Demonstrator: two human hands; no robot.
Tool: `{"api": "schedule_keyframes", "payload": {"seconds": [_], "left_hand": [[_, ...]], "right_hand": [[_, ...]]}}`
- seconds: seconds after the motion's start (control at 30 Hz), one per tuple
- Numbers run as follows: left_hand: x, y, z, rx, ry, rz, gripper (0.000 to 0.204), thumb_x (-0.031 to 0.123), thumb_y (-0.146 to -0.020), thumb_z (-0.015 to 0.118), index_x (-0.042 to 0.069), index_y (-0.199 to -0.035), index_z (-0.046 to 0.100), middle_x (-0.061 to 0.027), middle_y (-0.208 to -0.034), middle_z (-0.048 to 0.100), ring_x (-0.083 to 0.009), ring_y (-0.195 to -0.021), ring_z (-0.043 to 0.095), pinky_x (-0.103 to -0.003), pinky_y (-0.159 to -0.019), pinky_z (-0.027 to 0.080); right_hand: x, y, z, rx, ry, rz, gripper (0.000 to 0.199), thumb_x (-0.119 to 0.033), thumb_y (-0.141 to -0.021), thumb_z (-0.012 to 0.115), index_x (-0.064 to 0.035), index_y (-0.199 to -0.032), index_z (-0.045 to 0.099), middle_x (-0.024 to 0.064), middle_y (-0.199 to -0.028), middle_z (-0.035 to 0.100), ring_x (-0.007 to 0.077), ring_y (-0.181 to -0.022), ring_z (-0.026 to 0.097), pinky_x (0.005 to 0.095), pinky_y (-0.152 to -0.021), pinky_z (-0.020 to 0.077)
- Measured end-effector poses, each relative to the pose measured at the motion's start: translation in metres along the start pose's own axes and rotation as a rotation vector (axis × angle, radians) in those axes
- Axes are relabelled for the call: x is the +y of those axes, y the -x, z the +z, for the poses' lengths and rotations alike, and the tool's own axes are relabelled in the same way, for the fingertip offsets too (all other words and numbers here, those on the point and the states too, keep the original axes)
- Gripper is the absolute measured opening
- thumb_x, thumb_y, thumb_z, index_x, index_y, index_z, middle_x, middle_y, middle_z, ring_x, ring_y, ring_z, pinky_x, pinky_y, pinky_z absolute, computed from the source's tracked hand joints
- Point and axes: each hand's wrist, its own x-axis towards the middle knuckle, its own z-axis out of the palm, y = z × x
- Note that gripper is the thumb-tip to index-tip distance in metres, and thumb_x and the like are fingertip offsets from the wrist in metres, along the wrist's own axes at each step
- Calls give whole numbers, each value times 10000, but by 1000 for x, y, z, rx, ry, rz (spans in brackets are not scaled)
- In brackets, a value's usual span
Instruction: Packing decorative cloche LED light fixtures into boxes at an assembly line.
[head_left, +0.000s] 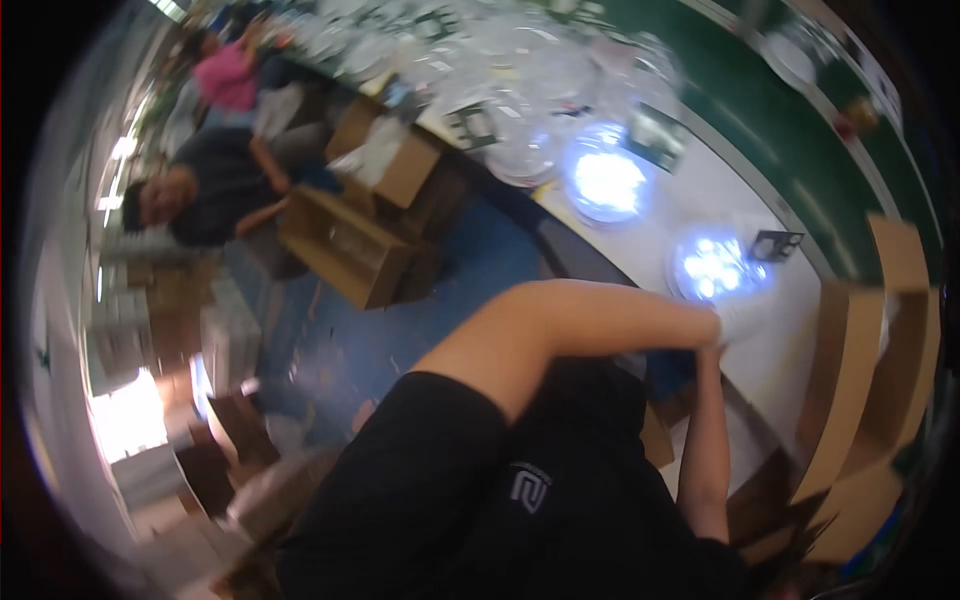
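Observation:
My left arm reaches across to the right, and a white glove shows, blurred, on my left hand [742, 316] over the white worktable [690, 215]. My right forearm comes up beneath it, so my right hand [713, 352] is mostly hidden behind the left wrist. Finger positions cannot be made out on either hand. Just beyond the hands lies a round, brightly lit lamp [712, 268] in clear plastic. A small dark card with a cut-out [777, 245] is beside it. Farther along the table glows a second round lamp [606, 182], next to a green-and-white card [655, 138].
Many clear round plastic packs [530, 70] are heaped at the far end. An open cardboard box [860, 390] stands at the right. Across the blue floor [370, 340], a seated person [215, 185] is beside another open carton [345, 250]; someone in pink [226, 78] is farther back.

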Motion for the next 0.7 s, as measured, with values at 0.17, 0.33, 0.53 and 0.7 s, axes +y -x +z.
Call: {"api": "schedule_keyframes", "payload": {"seconds": [0.17, 0.33, 0.53, 0.7], "left_hand": [[-6, 15, -36, -544, 797, 98, 355, 194, -949, 509, 83, -1278, 582, -95, -1272, 581, -260, -1153, 561, -415, -1035, 392], [-90, -24, -72, -876, 1218, 659, 254, 250, -914, 532, 115, -1003, 728, -95, -937, 730, -303, -882, 689, -462, -879, 507], [-348, -2, -150, -494, 1174, -242, 226, 289, -933, 621, 97, -917, 740, -150, -893, 700, -339, -860, 680, -428, -778, 543], [-543, 144, -111, -287, 33, -898, 471, 237, -842, 633, 33, -1267, 617, -209, -1267, 637, -371, -1195, 595, -457, -1038, 469]], "right_hand": [[28, -6, -25, -132, -261, 358, 770, -273, -847, 775, 30, -1454, 410, 256, -1401, 512, 389, -1322, 468, 462, -1131, 358], [64, -29, -26, -335, -370, 371, 825, -260, -795, 830, 37, -1447, 421, 254, -1387, 523, 390, -1314, 468, 457, -1128, 355], [39, -63, -59, -383, -536, 149, 826, -217, -757, 878, 79, -1398, 447, 235, -1374, 522, 362, -1292, 481, 425, -1132, 323], [-5, -127, -178, -356, -474, 122, 592, -134, -987, 597, 26, -1510, 371, 210, -1526, 433, 302, -1391, 442, 406, -1162, 318]]}}
